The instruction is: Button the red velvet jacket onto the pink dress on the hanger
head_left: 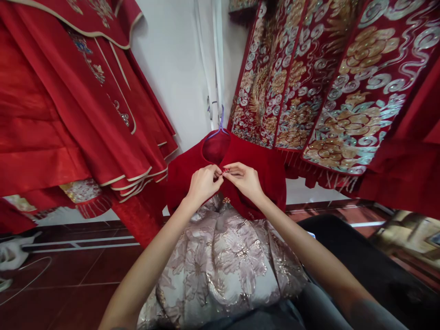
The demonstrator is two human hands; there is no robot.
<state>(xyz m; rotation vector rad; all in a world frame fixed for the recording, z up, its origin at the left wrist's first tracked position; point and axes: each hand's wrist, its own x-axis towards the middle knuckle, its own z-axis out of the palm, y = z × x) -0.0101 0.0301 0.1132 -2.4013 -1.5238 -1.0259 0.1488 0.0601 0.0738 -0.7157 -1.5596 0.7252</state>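
Observation:
A dark red velvet jacket [268, 176] hangs in front of me on a purple hanger [221, 123], over a silver floral brocade skirt [223, 261]. My left hand [202, 183] and my right hand [244, 179] meet at the jacket's front just below the round neckline. Both pinch a small fastening [225, 170] at the collar, fingers curled together. A second small gold button [226, 200] shows lower down on the jacket front.
Red embroidered robes [68, 114] hang at the left. Heavily embroidered red and gold garments [326, 82] hang at the upper right. A white wall [172, 59] is behind. Red-brown floor tiles [68, 270] lie below, with a white object [13, 254] at far left.

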